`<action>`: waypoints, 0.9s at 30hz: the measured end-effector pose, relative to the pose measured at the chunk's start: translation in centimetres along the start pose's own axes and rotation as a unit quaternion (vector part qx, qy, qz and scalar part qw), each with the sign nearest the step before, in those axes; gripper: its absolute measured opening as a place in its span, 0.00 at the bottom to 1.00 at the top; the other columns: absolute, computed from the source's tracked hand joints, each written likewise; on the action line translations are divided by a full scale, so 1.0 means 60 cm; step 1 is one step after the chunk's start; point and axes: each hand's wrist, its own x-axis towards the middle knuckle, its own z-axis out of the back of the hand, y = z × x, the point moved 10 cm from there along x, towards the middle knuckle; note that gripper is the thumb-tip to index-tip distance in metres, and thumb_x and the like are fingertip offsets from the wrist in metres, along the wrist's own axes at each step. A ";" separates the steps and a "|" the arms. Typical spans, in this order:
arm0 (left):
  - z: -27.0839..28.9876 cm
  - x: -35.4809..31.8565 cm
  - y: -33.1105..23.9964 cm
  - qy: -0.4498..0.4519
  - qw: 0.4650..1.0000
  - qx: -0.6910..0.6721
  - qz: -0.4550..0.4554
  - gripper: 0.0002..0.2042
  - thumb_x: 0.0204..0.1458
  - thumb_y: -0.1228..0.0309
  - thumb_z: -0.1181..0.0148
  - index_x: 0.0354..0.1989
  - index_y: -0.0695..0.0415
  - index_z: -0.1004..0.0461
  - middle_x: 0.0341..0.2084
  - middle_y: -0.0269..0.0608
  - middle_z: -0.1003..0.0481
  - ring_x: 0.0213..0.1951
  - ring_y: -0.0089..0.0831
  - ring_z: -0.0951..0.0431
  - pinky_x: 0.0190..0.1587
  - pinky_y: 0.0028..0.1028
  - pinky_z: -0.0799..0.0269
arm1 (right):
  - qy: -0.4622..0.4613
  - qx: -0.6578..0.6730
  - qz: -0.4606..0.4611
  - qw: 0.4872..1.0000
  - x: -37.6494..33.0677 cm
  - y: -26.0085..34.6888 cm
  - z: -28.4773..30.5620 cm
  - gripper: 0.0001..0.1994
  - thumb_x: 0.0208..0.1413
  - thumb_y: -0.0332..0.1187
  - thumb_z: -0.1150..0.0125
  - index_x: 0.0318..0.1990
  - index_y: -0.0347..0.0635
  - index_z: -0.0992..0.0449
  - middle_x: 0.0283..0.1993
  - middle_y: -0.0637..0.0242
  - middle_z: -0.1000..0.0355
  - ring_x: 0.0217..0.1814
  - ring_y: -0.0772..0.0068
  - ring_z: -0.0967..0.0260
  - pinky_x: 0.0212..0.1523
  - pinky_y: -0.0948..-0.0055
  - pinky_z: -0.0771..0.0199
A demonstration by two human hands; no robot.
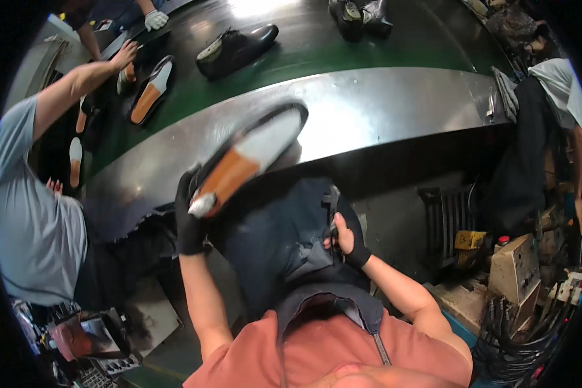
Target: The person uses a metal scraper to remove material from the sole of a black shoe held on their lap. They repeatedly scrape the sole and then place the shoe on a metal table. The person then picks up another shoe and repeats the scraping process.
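Observation:
My left hand (189, 223), in a black fingerless glove, is closed round the heel end of a black shoe (262, 143). The shoe is tilted with its underside showing, pale toward the toe and tan toward the heel. It is blurred and overlaps the metal edge of the bench. Over my lap, my right hand (346, 240), also in a black fingerless glove, grips a dark metal hand tool (331, 199) with a jaw-like upper end. Its exact kind cannot be made out.
Beyond the metal ledge (368, 103), a dark green belt (304, 64) carries a black shoe (236, 52), a pair of shoes (359, 19) and several upturned ones. A co-worker (39, 213) reaches in from the left. At right stand a control box (514, 265) and cables (507, 336).

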 end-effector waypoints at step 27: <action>-0.259 -0.141 -0.028 0.203 0.964 0.020 -0.170 0.13 0.49 0.64 0.47 0.35 0.60 0.24 0.40 0.44 0.28 0.48 0.38 0.29 0.52 0.33 0.35 | 0.252 -0.085 -0.001 0.964 -0.232 0.101 -0.152 0.21 0.68 0.45 0.66 0.42 0.38 0.29 0.33 0.65 0.27 0.30 0.77 0.31 0.36 0.75 0.31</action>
